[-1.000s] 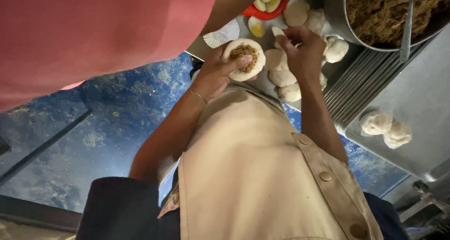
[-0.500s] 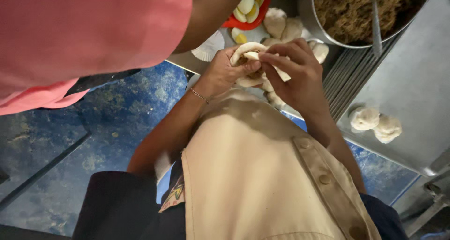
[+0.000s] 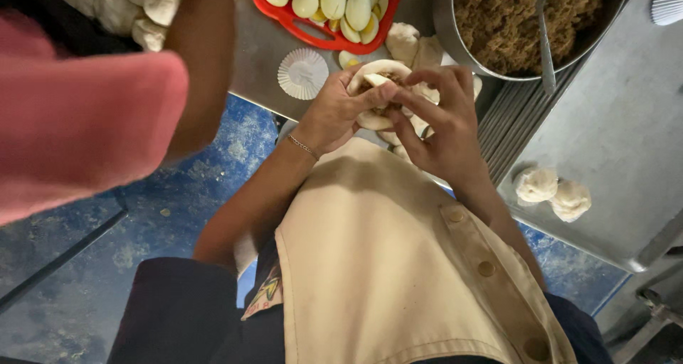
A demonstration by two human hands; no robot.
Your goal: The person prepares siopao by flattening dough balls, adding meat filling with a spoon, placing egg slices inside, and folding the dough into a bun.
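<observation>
Two hands meet over one round of pale dough with brown filling (image 3: 377,86), held in the air just above the near edge of the grey metal tabletop (image 3: 626,122). The left hand (image 3: 334,115) cups the dough from below, its thumb pressed onto the rim; a thin bracelet circles that wrist. The right hand (image 3: 437,122) curls over it, fingertips pinching the dough's edge inward.

Just beyond the hands, more pale flattened dough pieces (image 3: 413,44) lie on the tabletop. A white fluted paper cup (image 3: 303,73), round and pleated, sits to their left near the tabletop's edge. Behind it, a red plastic tray (image 3: 313,33) holds halved boiled eggs (image 3: 334,1), some showing yolk. To the right, a large round metal bowl (image 3: 455,40) contains brown minced filling (image 3: 512,15), with a metal spoon (image 3: 544,37) standing in it. Two sealed white dough buns (image 3: 551,190) rest together far right on the tabletop. Another person's arm in a pink sleeve (image 3: 85,122) crosses the upper left, with lumps of pale dough (image 3: 135,1) behind it.
</observation>
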